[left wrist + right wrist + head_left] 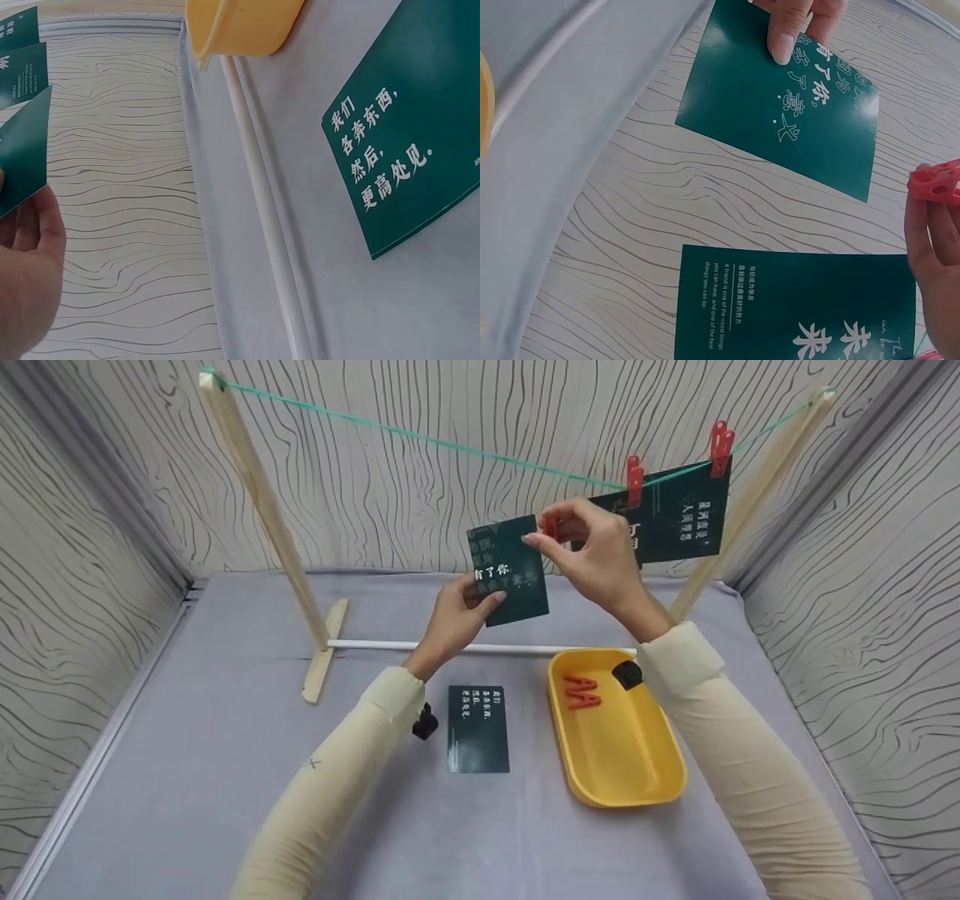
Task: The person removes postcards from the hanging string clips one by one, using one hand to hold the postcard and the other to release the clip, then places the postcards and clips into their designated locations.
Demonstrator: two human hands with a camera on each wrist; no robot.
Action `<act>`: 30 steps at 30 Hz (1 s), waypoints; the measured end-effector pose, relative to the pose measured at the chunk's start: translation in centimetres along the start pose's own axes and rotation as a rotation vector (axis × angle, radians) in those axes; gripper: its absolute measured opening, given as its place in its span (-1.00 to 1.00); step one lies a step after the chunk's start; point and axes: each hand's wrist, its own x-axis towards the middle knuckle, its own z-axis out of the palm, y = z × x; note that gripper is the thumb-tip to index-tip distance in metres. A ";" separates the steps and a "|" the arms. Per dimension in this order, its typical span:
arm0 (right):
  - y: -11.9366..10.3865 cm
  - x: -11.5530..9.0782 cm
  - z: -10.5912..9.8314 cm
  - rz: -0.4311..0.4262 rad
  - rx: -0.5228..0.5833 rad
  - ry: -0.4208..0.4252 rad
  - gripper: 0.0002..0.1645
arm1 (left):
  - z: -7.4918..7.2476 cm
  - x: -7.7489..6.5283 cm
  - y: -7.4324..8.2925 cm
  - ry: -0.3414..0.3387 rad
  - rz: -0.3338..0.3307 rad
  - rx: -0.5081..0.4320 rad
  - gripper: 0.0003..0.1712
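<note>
The left hand (pixel 459 619) pinched the green card (pixel 521 559) at its lower left edge, thumb on the printed face. The right hand (pixel 600 555) pinched a red clip (pixel 937 184) beside the card's upper right corner. Held below the green cord (pixel 420 433), the card appeared light, stiff and slick, liable to crease; I judged edge holds safest. Beyond, clipped cards (pixel 671 529) hung from the cord.

soft, fairly bright light spreads evenly across all three views. the white rod (pixel 262 195) casts a blurred shadow along the cloth (pixel 247 300); a pale sheen glosses the held card (pixel 772 112). the head view is slightly soft, and the smallest print on the lying card (pixel 478 735) smears.
</note>
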 end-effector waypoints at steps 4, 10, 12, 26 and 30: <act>0.2 -0.2 0.1 0.006 0.004 -0.007 -0.58 | -0.1 -0.1 -0.2 0.007 -0.012 -0.012 -0.54; 0.6 -0.8 0.1 0.009 -0.016 -0.019 -0.56 | -0.2 -0.3 -1.0 0.012 -0.019 -0.031 -0.54; 0.8 -1.0 0.1 0.008 -0.020 -0.023 -0.54 | -0.3 -0.5 -1.3 0.013 -0.018 -0.037 -0.53; 2.4 -3.1 0.0 0.072 -0.008 -0.052 -0.55 | -0.9 -1.9 -2.4 0.008 -0.086 -0.002 -0.56; 3.0 -3.8 -0.1 0.114 -0.010 -0.062 -0.56 | -1.1 -2.3 -2.8 0.004 -0.104 0.006 -0.56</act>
